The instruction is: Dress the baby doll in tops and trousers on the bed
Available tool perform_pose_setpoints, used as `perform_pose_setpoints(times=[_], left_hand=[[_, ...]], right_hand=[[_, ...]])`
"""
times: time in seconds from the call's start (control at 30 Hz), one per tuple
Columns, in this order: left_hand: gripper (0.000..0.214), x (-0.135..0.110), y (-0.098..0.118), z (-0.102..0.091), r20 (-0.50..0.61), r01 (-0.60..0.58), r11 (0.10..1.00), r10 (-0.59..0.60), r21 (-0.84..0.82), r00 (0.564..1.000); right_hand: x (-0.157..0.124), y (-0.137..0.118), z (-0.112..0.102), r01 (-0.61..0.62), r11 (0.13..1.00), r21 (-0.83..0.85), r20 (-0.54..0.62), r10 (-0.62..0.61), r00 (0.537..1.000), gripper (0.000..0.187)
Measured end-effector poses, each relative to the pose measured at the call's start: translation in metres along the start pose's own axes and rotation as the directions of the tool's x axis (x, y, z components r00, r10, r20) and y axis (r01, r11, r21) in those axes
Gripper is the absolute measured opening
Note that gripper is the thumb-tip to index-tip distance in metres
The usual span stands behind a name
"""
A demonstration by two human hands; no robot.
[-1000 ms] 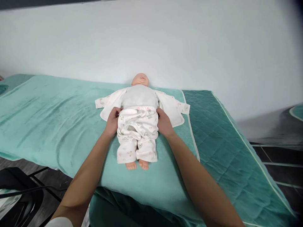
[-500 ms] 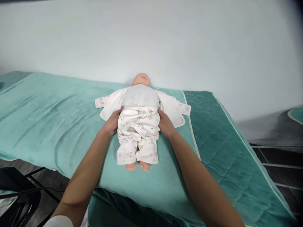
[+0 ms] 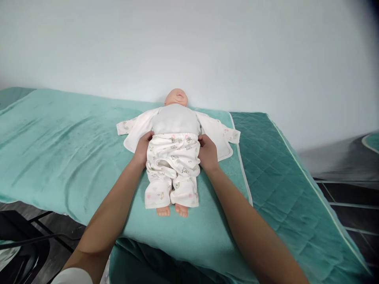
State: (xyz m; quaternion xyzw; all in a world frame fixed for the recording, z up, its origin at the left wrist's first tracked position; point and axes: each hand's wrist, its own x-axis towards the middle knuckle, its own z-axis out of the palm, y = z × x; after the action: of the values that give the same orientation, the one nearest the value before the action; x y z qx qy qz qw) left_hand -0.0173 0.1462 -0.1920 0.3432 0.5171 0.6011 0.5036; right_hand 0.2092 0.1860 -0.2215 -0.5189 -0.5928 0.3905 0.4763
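A baby doll lies on its back on a teal towel, head toward the wall. It wears white printed trousers, and an open white jacket is spread beneath it. My left hand grips the trousers' waistband at the doll's left-of-frame hip. At the other hip my right hand pinches the same waistband. Both hands' fingers are curled closed on the cloth. The doll's bare feet stick out of the trouser legs.
A darker quilted teal mat covers the bed to the right of the towel. A plain pale wall stands just behind the doll's head. A black chair is at lower left, with dark tiled floor at right.
Both hands have slid slightly up along the doll's hips with the waistband. The view has shifted a little; the doll stays in place.
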Motion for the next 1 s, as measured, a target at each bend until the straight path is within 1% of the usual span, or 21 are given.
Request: perform_pose_setpoints(times=[0.03,0.1,0.17,0.2,0.27,0.4,0.47,0.53,0.63,0.7,0.77,0.83,0.93,0.97,1.0], left_hand=[[0.015,-0.003,-0.001,-0.001,-0.051,-0.073,0.995,0.076,0.066,0.996],[0.019,-0.011,-0.001,-0.004,-0.142,-0.187,0.968,0.211,0.167,0.967],[0.022,-0.017,-0.001,-0.006,-0.172,-0.246,0.949,0.280,0.196,0.944],[0.021,-0.020,-0.001,-0.007,-0.158,-0.270,0.940,0.304,0.207,0.939],[0.016,-0.022,0.001,-0.009,-0.107,-0.318,0.913,0.354,0.254,0.929],[0.014,-0.016,0.003,-0.014,0.051,-0.440,0.822,0.454,0.361,0.889],[0.013,-0.012,0.004,-0.017,0.151,-0.476,0.778,0.457,0.410,0.877],[0.014,-0.009,0.007,-0.019,0.234,-0.476,0.748,0.415,0.463,0.879],[0.016,-0.009,0.012,-0.021,0.301,-0.453,0.745,0.343,0.490,0.890],[0.017,-0.009,0.016,-0.019,0.325,-0.453,0.750,0.327,0.482,0.887],[0.017,-0.007,0.019,-0.017,0.337,-0.474,0.730,0.341,0.492,0.877],[0.018,-0.004,0.022,-0.015,0.343,-0.490,0.679,0.352,0.547,0.871],[0.019,0.003,0.030,-0.013,0.335,-0.461,0.593,0.317,0.660,0.887],[0.020,0.006,0.034,-0.012,0.332,-0.446,0.574,0.299,0.686,0.895],[0.021,0.010,0.038,-0.012,0.330,-0.436,0.561,0.286,0.703,0.900]], right_hand=[[-0.001,0.000,0.000,0.005,1.000,0.012,-0.009,-0.005,1.000,0.026],[-0.004,-0.001,-0.001,0.042,0.998,0.052,-0.070,-0.038,0.997,0.021],[-0.008,-0.004,-0.003,0.131,0.988,0.079,-0.135,-0.120,0.984,0.016],[-0.010,-0.006,-0.004,0.187,0.979,0.077,-0.145,-0.174,0.974,0.015],[-0.014,-0.010,-0.006,0.283,0.957,0.062,-0.104,-0.275,0.956,0.014],[-0.016,-0.016,-0.011,0.377,0.926,0.030,-0.011,-0.377,0.926,0.020],[-0.016,-0.018,-0.012,0.430,0.903,-0.024,0.045,-0.429,0.902,0.023],[-0.014,-0.020,-0.013,0.482,0.872,-0.084,0.113,-0.473,0.874,0.024],[-0.009,-0.024,-0.014,0.543,0.828,-0.142,0.164,-0.521,0.838,0.024],[-0.004,-0.026,-0.014,0.561,0.811,-0.164,0.193,-0.531,0.825,0.024],[0.001,-0.027,-0.014,0.576,0.801,-0.164,0.244,-0.533,0.810,0.023],[0.006,-0.029,-0.013,0.611,0.778,-0.146,0.287,-0.557,0.779,0.023],[0.014,-0.032,-0.012,0.671,0.727,-0.145,0.315,-0.609,0.728,0.025],[0.018,-0.033,-0.012,0.672,0.723,-0.160,0.321,-0.606,0.728,0.026],[0.023,-0.033,-0.012,0.656,0.731,-0.187,0.325,-0.585,0.743,0.026]])
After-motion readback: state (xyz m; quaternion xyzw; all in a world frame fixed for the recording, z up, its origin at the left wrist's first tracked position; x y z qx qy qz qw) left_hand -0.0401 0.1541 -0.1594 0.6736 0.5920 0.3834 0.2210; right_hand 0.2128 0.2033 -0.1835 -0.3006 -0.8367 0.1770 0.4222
